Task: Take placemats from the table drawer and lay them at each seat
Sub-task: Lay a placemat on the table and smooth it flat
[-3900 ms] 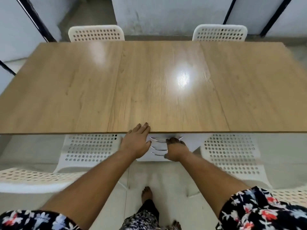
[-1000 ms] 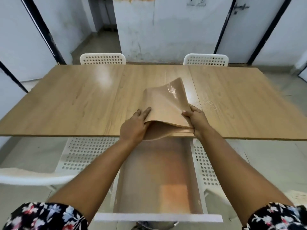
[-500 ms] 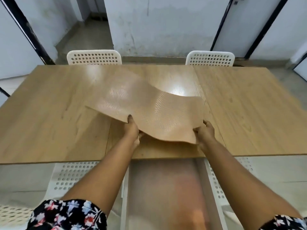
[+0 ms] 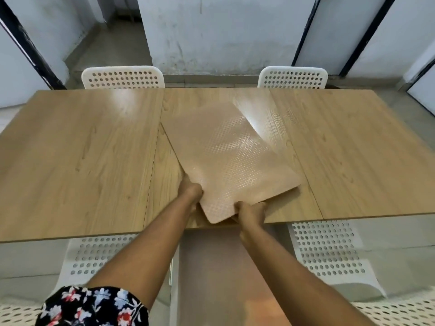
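A tan, textured placemat (image 4: 226, 156) lies skewed on the middle of the wooden table (image 4: 82, 161), its near corner hanging at the table's front edge. My left hand (image 4: 191, 191) grips its left near edge. My right hand (image 4: 250, 212) grips the near corner, fingers tucked under it. More mat material shows just beneath that corner. The drawer (image 4: 216, 278) below the table's front edge stands pulled out toward me, its inside brownish and blurred.
Two white perforated chairs (image 4: 122, 77) (image 4: 292, 77) stand at the far side. Two more (image 4: 94, 260) (image 4: 329, 255) are tucked under the near edge, left and right of the drawer. Walls and dark door frames lie beyond.
The drawer was pulled out and the mat lifted from it. Over the last half second the mat swung clockwise and settled flatter on the table, and both hands moved closer together at its near corner.
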